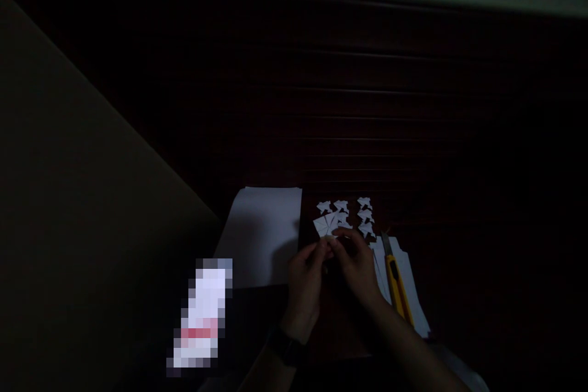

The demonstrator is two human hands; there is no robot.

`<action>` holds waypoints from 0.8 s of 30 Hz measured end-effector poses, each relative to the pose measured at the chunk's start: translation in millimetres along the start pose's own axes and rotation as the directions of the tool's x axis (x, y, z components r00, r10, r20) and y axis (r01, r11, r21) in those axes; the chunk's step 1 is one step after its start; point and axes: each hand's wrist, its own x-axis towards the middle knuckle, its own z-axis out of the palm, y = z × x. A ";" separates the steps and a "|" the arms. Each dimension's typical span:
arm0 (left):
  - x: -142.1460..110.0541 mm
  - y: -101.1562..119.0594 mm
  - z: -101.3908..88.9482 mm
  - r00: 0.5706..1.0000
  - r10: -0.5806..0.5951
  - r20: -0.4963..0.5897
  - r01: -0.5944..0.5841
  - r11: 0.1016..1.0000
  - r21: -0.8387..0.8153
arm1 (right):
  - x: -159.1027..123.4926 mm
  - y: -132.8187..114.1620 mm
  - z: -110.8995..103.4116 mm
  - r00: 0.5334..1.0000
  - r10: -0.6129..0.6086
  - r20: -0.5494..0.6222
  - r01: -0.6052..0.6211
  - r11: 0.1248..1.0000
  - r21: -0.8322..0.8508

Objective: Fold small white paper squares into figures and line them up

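Between my two hands is a small white piece of folded paper (324, 226) with crease lines across it. My left hand (305, 278) pinches its lower edge with thumb and fingertips; a dark band is around that wrist. From the other side my right hand (361, 266) grips the same paper, fingers closed and index finger bent over its right part. Just beyond the hands, several small white folded paper figures (365, 215) stand in rows on the dark surface. The held paper hides part of the nearer figures.
A stack of white paper sheets (266, 226) lies at the left. To the right, a yellow utility knife (397, 285), blade out, rests on cut white paper (413, 282). A blurred-out bright patch (204, 306) is at lower left. The scene is very dark.
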 end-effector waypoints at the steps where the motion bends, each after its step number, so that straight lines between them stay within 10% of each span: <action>1: -0.6 0.0 0.5 1.000 0.002 0.018 -0.003 1.000 0.019 | -0.1 1.8 0.9 1.000 0.018 -0.005 -0.018 1.000 0.011; 24: -1.9 -1.6 1.5 0.961 0.225 0.161 -0.275 0.833 0.479 | -1.5 13.1 -7.8 0.963 0.267 -0.025 -0.257 0.947 0.191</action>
